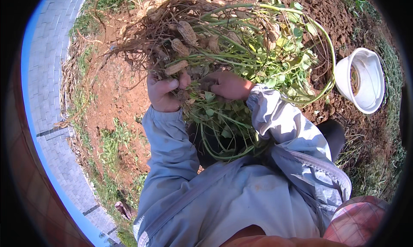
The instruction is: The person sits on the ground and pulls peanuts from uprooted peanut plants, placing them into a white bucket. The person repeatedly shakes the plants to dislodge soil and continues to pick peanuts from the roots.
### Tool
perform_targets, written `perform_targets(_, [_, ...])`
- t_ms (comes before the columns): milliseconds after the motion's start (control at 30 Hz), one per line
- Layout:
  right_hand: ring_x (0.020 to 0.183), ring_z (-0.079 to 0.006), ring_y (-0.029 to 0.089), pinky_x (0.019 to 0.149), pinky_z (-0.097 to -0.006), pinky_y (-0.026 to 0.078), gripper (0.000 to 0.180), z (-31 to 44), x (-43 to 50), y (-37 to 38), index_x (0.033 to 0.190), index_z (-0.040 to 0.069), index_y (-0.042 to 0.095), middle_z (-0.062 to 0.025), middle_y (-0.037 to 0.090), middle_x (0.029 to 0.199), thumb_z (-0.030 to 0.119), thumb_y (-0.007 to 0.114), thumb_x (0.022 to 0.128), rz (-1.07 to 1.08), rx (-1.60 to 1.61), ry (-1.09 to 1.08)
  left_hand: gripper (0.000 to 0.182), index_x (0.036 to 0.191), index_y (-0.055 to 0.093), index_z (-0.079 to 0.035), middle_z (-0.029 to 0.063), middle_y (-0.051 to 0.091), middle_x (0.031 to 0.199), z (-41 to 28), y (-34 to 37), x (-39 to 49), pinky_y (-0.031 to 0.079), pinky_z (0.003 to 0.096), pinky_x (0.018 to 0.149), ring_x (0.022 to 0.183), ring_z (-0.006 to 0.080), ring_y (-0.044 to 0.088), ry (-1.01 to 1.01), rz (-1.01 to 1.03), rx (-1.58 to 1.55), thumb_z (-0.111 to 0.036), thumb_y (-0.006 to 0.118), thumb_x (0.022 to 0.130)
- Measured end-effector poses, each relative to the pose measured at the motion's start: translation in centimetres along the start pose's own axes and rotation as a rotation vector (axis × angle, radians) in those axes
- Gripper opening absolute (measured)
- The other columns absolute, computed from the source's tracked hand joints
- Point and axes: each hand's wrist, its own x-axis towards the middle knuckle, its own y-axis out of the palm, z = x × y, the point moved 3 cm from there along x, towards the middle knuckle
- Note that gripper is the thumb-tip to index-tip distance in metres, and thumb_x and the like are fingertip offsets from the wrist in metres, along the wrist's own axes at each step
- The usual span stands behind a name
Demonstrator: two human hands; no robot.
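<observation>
A large bundle of uprooted peanut plants (271,60) lies before me, its leaves toward the right and its tangled roots (155,31) at the upper left. Several peanut pods (186,32) hang among the roots. My left hand (164,93) is closed on the root end, its thumb just beneath a peanut pod (176,67). Close by on the right, my right hand (230,85) has its fingers curled in against stems and soil-covered roots; its fingertips are partly hidden. Green stems and leaves (222,124) hang below both hands, over my lap.
A white plastic bucket (343,76) with some peanuts inside stands tilted on the soil at the right. Reddish-brown soil (113,98) with weeds surrounds the plants. A grey paved path (51,69) runs along the left. A dark crumpled object (125,210) lies at the lower left.
</observation>
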Motion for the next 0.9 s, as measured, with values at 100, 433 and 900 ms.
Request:
perform_targets(100, [0.054,-0.0128,0.058,0.051,-0.0278,0.048,0.034,-1.3,-1.1,-0.1,0.114,0.009,0.059,-0.0067,0.060,0.064,0.018,0.049,0.083,0.054,-0.022,-0.083,0.054,0.118,0.048,0.000,0.0143,0.059,0.092,0.5,3.4,-0.8,0.039,0.0247,0.044,0.059,0.0188,0.047,0.083,-0.043,0.074,-0.002,0.059,0.065])
perform_targets(433, [0.055,-0.0096,0.054,0.049,-0.0234,0.043,0.032,-4.1,-5.6,-2.5,0.111,0.005,0.058,-0.0038,0.057,0.066,0.025,0.060,0.085,0.058,0.191,-0.172,0.052,0.115,0.049,0.003,0.0139,0.060,0.094,2.9,8.1,-1.4,0.042,0.0271,0.045,0.061,0.0197,0.051,0.145,-0.037,0.119,0.000,0.061,0.064])
perform_targets(900, [0.037,-0.0070,0.031,0.035,-0.0202,0.024,0.035,-4.3,-11.4,-3.3,0.098,0.002,0.056,0.0037,0.037,0.049,0.036,0.048,0.092,0.330,1.351,-0.190,0.063,0.123,0.045,-0.005,0.0138,0.061,0.101,5.3,6.6,-1.2,0.052,0.0301,0.053,0.067,0.0211,0.058,0.094,-0.360,0.092,0.007,0.057,0.062])
